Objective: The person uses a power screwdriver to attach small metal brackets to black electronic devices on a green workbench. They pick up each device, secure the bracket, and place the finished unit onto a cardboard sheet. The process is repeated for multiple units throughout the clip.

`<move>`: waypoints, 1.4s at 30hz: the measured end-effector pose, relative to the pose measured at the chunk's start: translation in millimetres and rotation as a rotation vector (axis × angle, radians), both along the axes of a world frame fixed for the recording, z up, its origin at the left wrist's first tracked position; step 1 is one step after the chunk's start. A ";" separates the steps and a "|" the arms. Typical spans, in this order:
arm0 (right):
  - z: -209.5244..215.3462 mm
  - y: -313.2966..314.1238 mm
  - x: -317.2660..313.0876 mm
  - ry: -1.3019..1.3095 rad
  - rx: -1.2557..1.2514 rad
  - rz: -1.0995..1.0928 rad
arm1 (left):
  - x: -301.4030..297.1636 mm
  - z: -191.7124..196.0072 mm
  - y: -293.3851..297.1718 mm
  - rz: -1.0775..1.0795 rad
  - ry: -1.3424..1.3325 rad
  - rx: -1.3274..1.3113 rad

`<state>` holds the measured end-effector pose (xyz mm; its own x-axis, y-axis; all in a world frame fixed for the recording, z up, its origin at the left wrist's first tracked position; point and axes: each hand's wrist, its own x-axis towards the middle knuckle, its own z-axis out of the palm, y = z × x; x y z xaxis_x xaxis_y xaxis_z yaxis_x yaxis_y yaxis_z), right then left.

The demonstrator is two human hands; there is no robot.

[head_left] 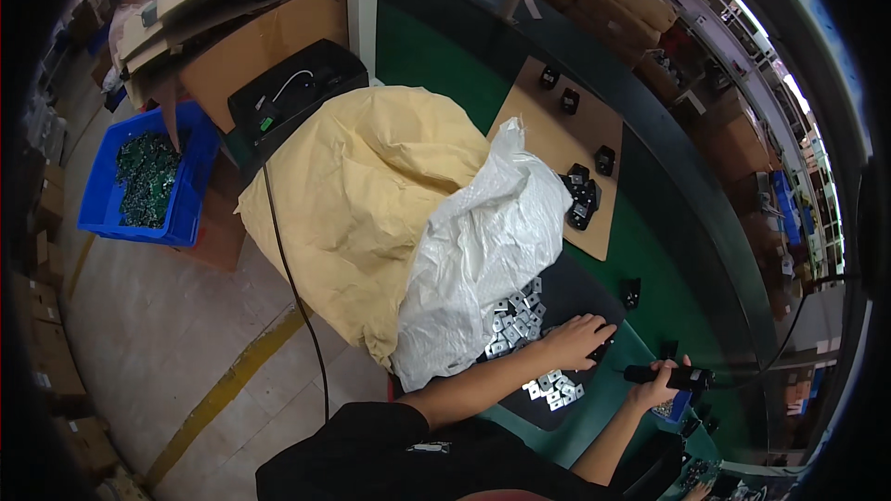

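Right hand (657,390): fingers wrapped round black driver (690,378), likely rigid, best gripped mid-barrel; left hand (577,341), farther left: fingers bent over black part (604,346), likely light; cannot tell if pinching

And here's the black shirt (353,459), dark cloth spreading across the near side of the scene! Short sleeves on this one: the left sleeve (376,419) is loose and wide at the hem, leaving the left forearm (473,391) bare. There's a small white print (429,447) on the cloth, too blurred to make out. Over to the right, a bare right forearm (608,445), and bare hands too, left hand (577,341) and right hand (657,390) alike!
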<state>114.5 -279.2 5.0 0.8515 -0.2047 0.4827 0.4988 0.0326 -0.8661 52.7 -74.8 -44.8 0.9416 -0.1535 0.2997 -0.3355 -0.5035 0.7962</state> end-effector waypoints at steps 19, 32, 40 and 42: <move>-8.7 -17.3 5.4 0.071 0.220 0.138 | -4.4 22.6 2.8 0.139 0.025 0.039; -18.1 -35.0 -0.8 0.126 0.300 0.176 | 177.7 78.6 101.9 0.383 -0.114 0.661; -16.9 -44.7 4.1 0.118 0.364 0.153 | 217.9 47.2 134.2 0.481 0.173 0.827; -19.0 -45.8 2.9 0.129 0.341 0.135 | 212.1 46.3 128.5 0.484 0.204 0.807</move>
<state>117.4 -325.0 -14.0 0.9311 -0.2169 0.2931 0.3577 0.3870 -0.8499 264.8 53.8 1.5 0.9794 0.1769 0.0978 0.1589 -0.9727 0.1689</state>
